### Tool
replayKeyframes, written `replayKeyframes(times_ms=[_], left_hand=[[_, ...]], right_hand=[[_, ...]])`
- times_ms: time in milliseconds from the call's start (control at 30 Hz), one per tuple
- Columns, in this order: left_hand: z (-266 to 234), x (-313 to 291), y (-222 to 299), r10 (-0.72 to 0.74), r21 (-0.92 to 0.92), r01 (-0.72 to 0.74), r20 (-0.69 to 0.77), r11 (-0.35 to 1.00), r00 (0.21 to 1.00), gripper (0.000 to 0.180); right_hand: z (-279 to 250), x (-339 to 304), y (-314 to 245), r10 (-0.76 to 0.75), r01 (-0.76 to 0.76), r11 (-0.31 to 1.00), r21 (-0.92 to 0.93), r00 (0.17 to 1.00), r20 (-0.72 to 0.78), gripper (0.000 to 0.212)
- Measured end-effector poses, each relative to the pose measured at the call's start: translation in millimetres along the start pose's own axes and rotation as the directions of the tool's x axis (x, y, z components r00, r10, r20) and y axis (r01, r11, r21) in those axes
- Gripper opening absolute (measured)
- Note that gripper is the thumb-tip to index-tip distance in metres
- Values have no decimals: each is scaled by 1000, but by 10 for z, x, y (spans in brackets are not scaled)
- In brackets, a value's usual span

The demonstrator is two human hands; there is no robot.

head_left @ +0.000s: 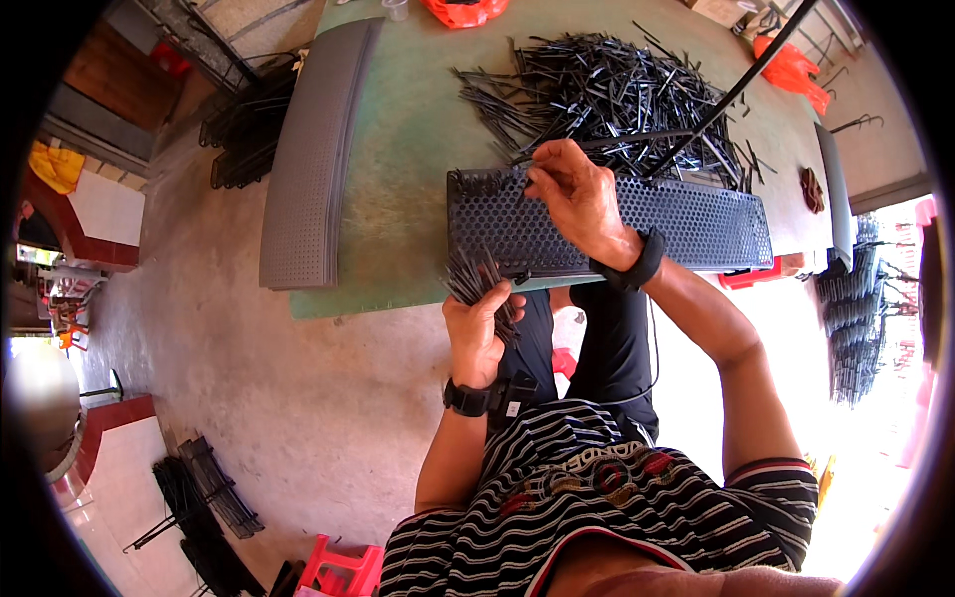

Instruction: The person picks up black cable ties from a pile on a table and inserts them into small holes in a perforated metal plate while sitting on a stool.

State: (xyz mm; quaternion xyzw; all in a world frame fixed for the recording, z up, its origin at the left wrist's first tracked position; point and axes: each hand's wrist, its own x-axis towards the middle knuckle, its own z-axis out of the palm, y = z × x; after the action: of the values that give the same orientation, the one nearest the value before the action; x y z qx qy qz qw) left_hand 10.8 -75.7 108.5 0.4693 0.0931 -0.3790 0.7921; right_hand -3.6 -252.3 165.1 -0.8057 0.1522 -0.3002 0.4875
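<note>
My left hand (475,338) is closed round a bundle of thin dark strips (470,277), just off the table's front edge. Their ends fan out above the fingers. A long black perforated panel (686,221) with round holes lies along the near side of the table. Over its left part is my right hand (577,194), with thumb and fingers pinched together by the panel's far edge. Whatever sits in that pinch is too small to make out. Beyond the panel spreads a heap of loose black strips (627,95).
A stack of grey perforated sheets (316,149) runs along the left of the green table (398,179). A black rod (741,90) slants over the heap. Red plastic bags (793,72) lie at the far side. On the floor, lower left, are a pink stool (341,569) and dark racks (214,488).
</note>
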Motion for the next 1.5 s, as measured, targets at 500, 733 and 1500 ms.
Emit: replayKeyframes(times_ms=[500,733,1500], left_hand=[[23,-51,84,-47,-22,46,-21,999,999,20],[-44,-38,60,-47,17,46,56,999,997,21],[-76,-98,106,-245,119,218,306,969,920,29]], right_hand=[[95,169,337,-214,245,921,-303,968,133,6],[78,95,182,-216,343,775,-530,933,287,9],[71,-57,-4,358,-412,899,-147,501,788,17]])
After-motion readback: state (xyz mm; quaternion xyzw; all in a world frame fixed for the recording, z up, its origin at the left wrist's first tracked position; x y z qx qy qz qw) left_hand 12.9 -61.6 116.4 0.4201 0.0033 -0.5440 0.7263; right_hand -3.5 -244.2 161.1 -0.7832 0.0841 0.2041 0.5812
